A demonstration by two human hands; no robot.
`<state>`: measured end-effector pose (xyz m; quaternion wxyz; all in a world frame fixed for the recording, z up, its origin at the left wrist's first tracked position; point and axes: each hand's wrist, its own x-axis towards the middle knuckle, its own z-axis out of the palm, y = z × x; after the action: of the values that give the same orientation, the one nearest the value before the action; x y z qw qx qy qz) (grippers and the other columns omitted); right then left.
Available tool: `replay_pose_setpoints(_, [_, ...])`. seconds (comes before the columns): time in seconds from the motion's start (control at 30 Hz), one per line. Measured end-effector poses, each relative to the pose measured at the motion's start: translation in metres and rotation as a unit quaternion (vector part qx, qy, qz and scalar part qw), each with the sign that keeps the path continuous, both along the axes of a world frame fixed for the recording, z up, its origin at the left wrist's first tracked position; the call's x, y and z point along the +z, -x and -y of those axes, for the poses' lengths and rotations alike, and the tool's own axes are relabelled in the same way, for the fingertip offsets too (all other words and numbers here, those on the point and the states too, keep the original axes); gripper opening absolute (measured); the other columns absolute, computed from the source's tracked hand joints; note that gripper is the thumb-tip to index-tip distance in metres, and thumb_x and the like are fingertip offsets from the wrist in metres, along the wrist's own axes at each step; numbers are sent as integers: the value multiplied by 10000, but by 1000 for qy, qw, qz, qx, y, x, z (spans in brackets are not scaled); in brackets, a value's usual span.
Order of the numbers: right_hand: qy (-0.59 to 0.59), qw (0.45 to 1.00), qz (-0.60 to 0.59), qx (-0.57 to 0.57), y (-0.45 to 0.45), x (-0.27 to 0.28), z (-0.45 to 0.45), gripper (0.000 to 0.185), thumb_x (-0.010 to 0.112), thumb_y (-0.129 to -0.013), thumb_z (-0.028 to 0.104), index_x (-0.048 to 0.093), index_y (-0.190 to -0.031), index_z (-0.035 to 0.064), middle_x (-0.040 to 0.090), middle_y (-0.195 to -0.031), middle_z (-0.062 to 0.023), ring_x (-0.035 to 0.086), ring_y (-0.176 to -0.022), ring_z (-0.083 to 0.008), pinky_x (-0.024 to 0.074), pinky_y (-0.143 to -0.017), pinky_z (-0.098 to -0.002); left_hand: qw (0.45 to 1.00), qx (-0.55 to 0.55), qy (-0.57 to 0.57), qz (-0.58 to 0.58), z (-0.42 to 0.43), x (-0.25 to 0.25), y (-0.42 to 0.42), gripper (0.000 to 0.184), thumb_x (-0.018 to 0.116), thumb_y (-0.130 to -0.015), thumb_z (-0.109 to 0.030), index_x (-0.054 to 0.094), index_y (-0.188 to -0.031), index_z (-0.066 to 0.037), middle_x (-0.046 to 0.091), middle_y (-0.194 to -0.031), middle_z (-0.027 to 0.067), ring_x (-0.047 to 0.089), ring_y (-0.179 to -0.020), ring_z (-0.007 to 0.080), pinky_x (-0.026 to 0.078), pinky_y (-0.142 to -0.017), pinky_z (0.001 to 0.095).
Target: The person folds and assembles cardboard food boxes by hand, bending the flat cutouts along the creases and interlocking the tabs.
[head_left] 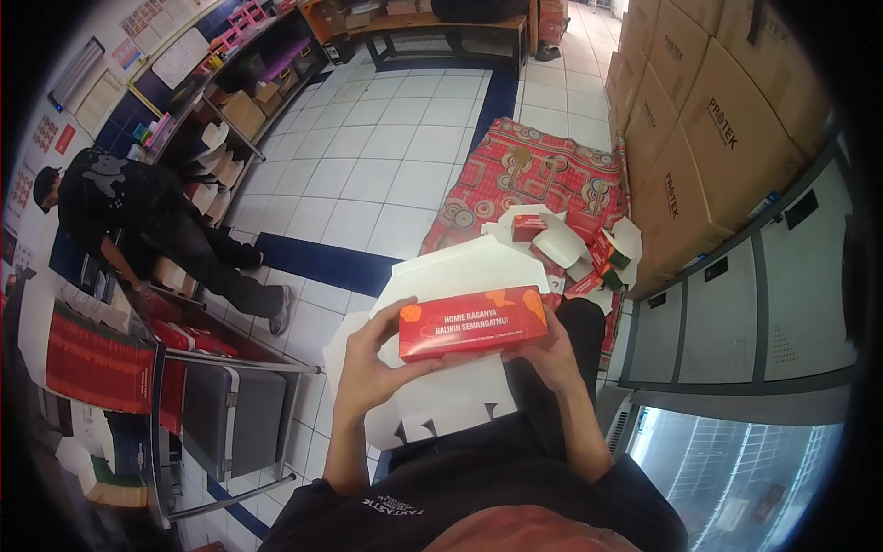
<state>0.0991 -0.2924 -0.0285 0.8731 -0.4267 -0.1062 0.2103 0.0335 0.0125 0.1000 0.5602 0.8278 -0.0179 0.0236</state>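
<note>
Between my two hands is a red food box [473,324] with white lettering and orange pictures on its side. My left hand [375,361] grips its left end, thumb along the lower edge. On the right end, my right hand [552,357] is closed around the corner. White cardboard flaps [460,269] spread out behind the red panel. Below it, over my lap, lies a white cardboard sheet [451,400] with dark slots near its lower edge. How the red panel joins the white parts is partly hidden by my hands.
Folded red and white boxes [563,247] lie piled on a patterned red mat [543,170]. Tall brown cartons [681,138] and grey lockers [717,322] line the right. At left, another person [156,207] bends over a shelf near a stack of red cardboard [99,354].
</note>
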Motion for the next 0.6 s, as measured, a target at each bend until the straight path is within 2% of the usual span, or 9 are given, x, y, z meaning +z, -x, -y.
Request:
replay_pose_setpoints(0.13, [62, 998, 30, 6, -2, 0, 14, 797, 789, -902, -120, 456, -1614, 11, 630, -1479, -156, 748, -1153, -286, 688, -909, -465, 996, -38, -80, -5, 0, -1, -2, 995, 1042, -741, -206, 537, -1574, -2, 651, -1534, 200, 642, -1413, 309, 475, -1220, 484])
replay_pose_setpoints(0.2, [55, 998, 10, -38, -5, 0, 16, 777, 791, -913, -103, 465, -1608, 13, 629, -1481, -151, 750, -1147, -283, 690, -892, -445, 976, 24, -194, 96, 13, -2, -6, 1058, 1031, -752, -242, 474, -1616, 7, 570, -1620, 226, 561, -1505, 329, 418, -1267, 480])
replay_pose_setpoints(0.23, [47, 995, -10, -85, -6, 0, 17, 756, 794, -924, -85, 473, -1602, 16, 628, -1483, -147, 752, -1140, -280, 692, -876, -426, 965, 73, -205, 144, 21, -6, -8, 1011, 1020, -759, -275, 497, -1577, 10, 579, -1572, 222, 570, -1465, 348, 454, -1213, 475])
replay_pose_setpoints(0.33, [73, 976, -44, -201, -21, -9, 30, 699, 774, -1005, 25, 453, -1626, 35, 613, -1496, -121, 713, -1221, -243, 693, -847, -378, 981, 44, -179, 60, 27, -52, 10, 901, 1016, -763, -270, 560, -1495, -8, 656, -1403, 166, 658, -1284, 312, 530, -1057, 462])
replay_pose_setpoints(0.37, [91, 966, -49, -239, -29, -15, 36, 699, 771, -1020, 50, 438, -1634, 30, 609, -1498, -121, 705, -1235, -239, 693, -850, -376, 986, -44, -161, -4, 36, -61, 20, 795, 997, -789, -312, 603, -1423, -36, 667, -1250, 118, 683, -1126, 301, 550, -924, 452])
replay_pose_setpoints(0.4, [107, 954, -55, -274, -38, -25, 44, 702, 767, -1034, 74, 422, -1643, 25, 606, -1499, -122, 697, -1249, -234, 692, -853, -374, 986, -48, -162, -7, 44, -70, 31, 795, 997, -789, -312, 603, -1423, -36, 667, -1250, 118, 683, -1126, 301, 550, -924, 452])
replay_pose_setpoints(0.47, [157, 919, -60, -356, -66, -54, 63, 754, 793, -1041, 143, 379, -1648, -23, 536, -1586, -167, 692, -1247, -228, 684, -841, -350, 941, -234, -226, -92, 56, -94, 50, 765, 970, -816, -398, 620, -1406, -60, 671, -1224, 103, 692, -1117, 316, 571, -922, 438])
replay_pose_setpoints(0.57, [155, 889, -47, -428, -113, -92, 96, 1011, 813, -1028, 166, 124, -1759, 53, 332, -1744, -239, 678, -1276, -295, 657, -960, -404, 929, -247, -260, -87, 58, -124, 66, 730, 931, -851, -454, 624, -1393, -74, 658, -1199, 127, 683, -1125, 349, 574, -944, 445])
replay_pose_setpoints(0.6, [188, 880, -83, -428, -124, -97, 105, 1044, 815, -1022, 147, 69, -1747, 60, 429, -1647, -234, 683, -1251, -314, 618, -1019, -433, 927, -255, -257, -93, 59, -119, 66, 730, 931, -851, -454, 624, -1393, -74, 658, -1199, 127, 683, -1125, 349, 574, -944, 445])
